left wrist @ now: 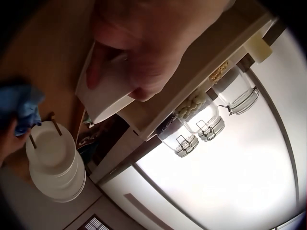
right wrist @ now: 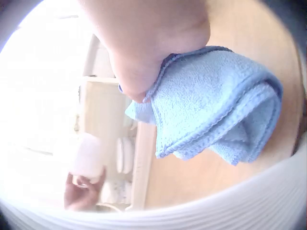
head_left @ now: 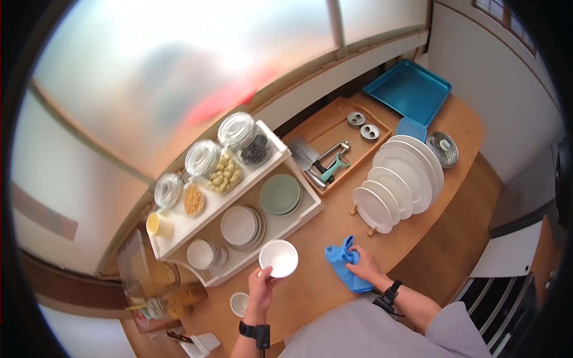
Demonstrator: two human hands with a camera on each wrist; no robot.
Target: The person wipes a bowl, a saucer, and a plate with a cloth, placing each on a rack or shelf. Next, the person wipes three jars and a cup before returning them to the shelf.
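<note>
My left hand (head_left: 261, 291) grips a white bowl (head_left: 279, 258) by its near side, thumb at the rim. In the left wrist view the fingers wrap the bowl's (left wrist: 108, 88) outer wall. The bowl is held in front of the white shelf, its inside facing up in the head view. My right hand (head_left: 365, 267) holds a bunched blue cloth (head_left: 344, 265) over the wooden table. The right wrist view shows the cloth (right wrist: 206, 103) hanging in folds from the fingers. A second, smaller white bowl (head_left: 239, 304) stands beside my left wrist.
A two-level white shelf (head_left: 239, 203) carries plates, small bowls and glass jars. White plates (head_left: 412, 173) stand in a rack at the right. Behind are a wooden tray (head_left: 322, 140) with a cleaver and peeler, and a blue tray (head_left: 412, 89). Plastic containers (head_left: 149, 280) sit at the left.
</note>
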